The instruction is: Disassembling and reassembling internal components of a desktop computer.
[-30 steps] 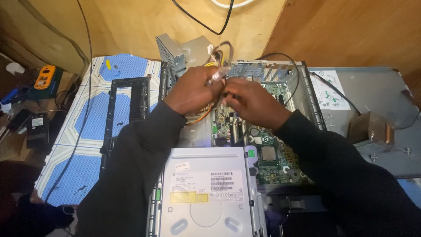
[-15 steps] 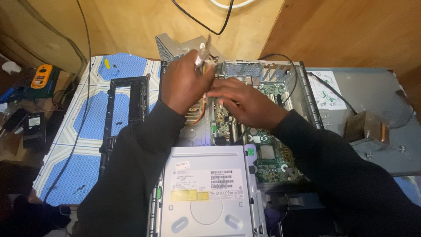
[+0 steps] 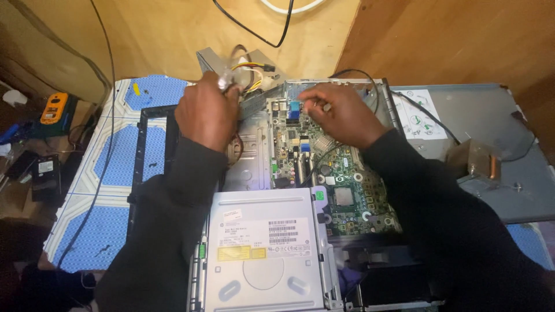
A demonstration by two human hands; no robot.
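We see a bundle of yellow, red and black cables (image 3: 250, 70) with a pale connector at the back-left corner of the open computer case (image 3: 254, 167), and our left hand (image 3: 203, 112) is closed around that connector end. Our right hand (image 3: 338, 112) hovers with fingers curled over the far edge of the green motherboard (image 3: 347, 179), though we cannot tell whether it grips anything. Nearer us the silver optical drive (image 3: 263, 248) sits in the case, which rests on a blue patterned mat (image 3: 98, 190) on the desk, with the detached grey side panel (image 3: 491, 138) to the right.

White and yellow labels (image 3: 260, 238) atop optical drive (image 3: 231, 202)
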